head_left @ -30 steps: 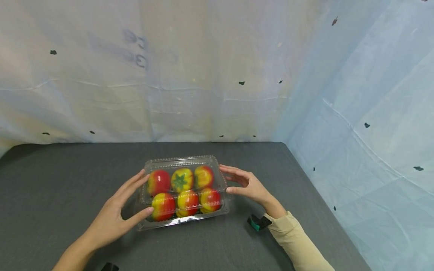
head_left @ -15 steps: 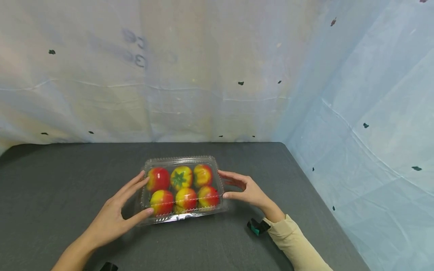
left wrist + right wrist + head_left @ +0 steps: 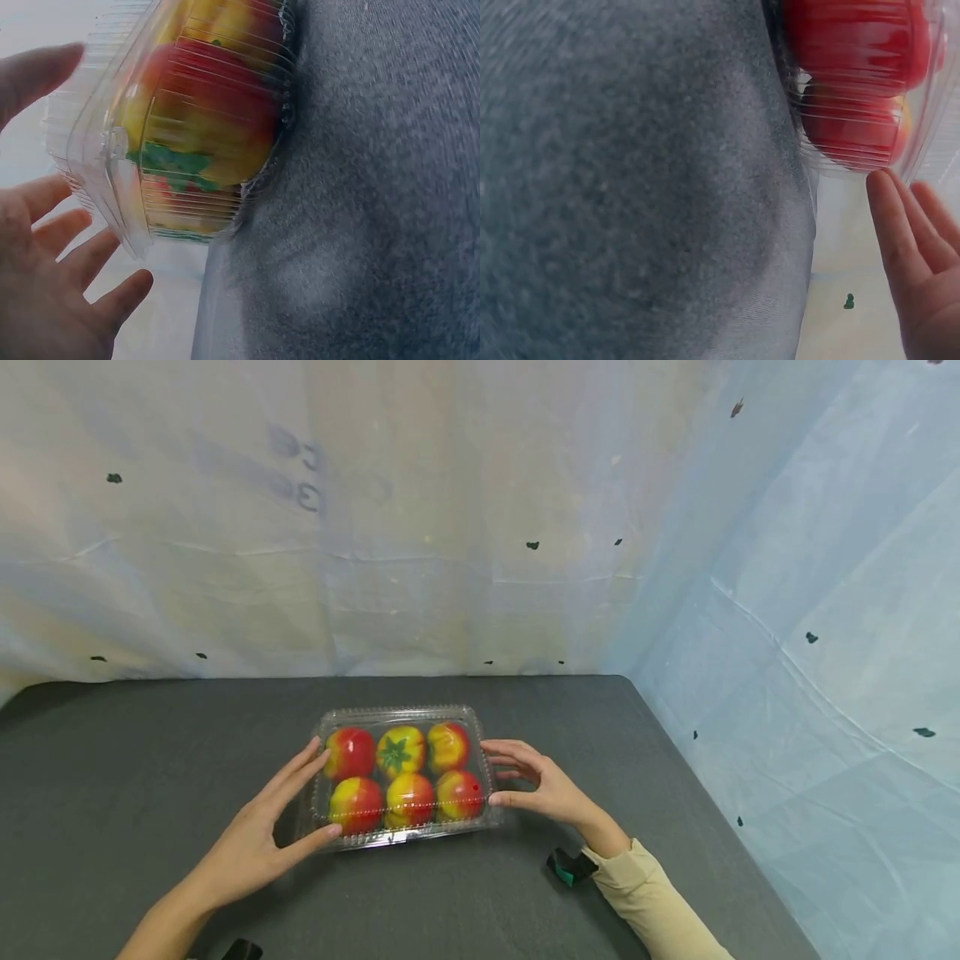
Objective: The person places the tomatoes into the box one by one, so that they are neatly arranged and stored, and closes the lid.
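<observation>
A clear plastic clamshell container [image 3: 397, 837] sits on the dark table with several red-and-yellow fruits under its see-through lid. One fruit [image 3: 401, 752] in the back row has a green star-shaped leaf mark on top. At the container's left end, my left hand [image 3: 251, 835] has its thumb and fingers spread, fingertips right at the rim. My right hand [image 3: 547, 785] is at the other end, fingers extended along that side with the thumb near the front corner. In the left wrist view, the left fingers [image 3: 94, 259] lie beside the lid's flange; the right fingertips [image 3: 881, 184] meet the container's side.
The dark grey cloth-covered table [image 3: 420, 906] extends around the container. Pale sheeting [image 3: 450, 527] with small dark marks hangs behind it, and more sheeting [image 3: 840, 693] stands along the right side. A black strap piece [image 3: 572, 867] is by the right cuff.
The container's near edge has shifted slightly away from me, and the fruits sit a little higher in the head view. My right hand has moved slightly left and down; my left hand barely moved.
</observation>
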Available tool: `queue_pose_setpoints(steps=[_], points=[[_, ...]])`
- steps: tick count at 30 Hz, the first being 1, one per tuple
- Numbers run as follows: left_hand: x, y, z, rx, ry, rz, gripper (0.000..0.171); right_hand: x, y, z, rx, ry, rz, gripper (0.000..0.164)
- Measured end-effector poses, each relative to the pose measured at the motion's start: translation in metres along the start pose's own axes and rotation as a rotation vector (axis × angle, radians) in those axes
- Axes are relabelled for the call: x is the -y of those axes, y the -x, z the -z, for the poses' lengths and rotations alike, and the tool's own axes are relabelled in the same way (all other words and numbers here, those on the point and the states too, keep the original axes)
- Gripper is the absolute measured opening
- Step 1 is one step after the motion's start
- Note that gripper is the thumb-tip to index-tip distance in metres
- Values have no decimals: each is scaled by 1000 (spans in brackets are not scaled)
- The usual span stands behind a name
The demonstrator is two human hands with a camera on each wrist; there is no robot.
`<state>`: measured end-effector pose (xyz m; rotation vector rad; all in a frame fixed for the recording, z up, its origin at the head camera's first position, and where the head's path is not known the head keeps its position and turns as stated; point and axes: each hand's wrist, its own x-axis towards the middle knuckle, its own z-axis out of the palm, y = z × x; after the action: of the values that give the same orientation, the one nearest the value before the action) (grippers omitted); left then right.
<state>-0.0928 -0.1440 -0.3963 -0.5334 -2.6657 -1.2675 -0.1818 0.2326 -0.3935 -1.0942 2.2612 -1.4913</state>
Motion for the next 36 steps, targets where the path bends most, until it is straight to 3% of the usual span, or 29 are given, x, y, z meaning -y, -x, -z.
queue_pose_setpoints(steps=[3, 7, 12, 18, 27, 29, 36], points=[[3, 2, -4, 18, 24, -42, 91, 0, 2, 0, 42, -8, -29, 72], [7, 2, -5, 41, 146, -99, 93, 2, 4, -1, 107, -57, -116, 80], [8, 0, -4, 62, 267, -107, 92, 12, 3, -4, 94, -144, -286, 87], [5, 0, -2, 22, 164, 58, 79, 13, 4, -2, 112, -323, -428, 86], [8, 1, -1, 64, 132, 219, 64, 9, 1, -5, 129, -532, -465, 83], [7, -1, 0, 79, 181, 272, 65, 9, 1, -5, 126, -550, -470, 84], [5, -5, 8, 134, 497, 428, 70, 7, 2, -6, 113, -582, -455, 83]])
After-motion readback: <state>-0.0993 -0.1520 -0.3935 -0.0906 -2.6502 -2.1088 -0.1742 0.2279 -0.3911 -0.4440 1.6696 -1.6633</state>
